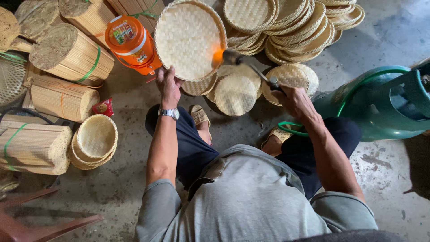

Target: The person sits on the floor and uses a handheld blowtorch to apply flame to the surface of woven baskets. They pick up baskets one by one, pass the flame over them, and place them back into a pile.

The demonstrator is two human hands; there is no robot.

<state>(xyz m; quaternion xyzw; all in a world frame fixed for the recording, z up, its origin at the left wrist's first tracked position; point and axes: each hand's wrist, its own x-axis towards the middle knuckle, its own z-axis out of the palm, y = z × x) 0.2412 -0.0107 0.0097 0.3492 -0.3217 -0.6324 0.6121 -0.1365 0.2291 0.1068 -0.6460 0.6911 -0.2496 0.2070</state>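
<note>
Orange cylindrical jug with a colourful printed label on its lid end, lying tilted on the floor beside the bundles of bamboo strips. Small red snack packet, crumpled, on the floor just right of another bundle.

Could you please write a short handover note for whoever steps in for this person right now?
Left hand: grips the lower rim of a round woven tray, held tilted up off the floor.
Right hand: holds a gas torch; its flame plays on the tray's right edge.
A green hose runs over the green gas cylinder lying at the right.
Done or left: cannot tell which trays are already flamed. Stacks of trays lie ahead, a few more by the feet, small baskets at left.
Also at left: an orange jug and bundles of bamboo strips.
</note>
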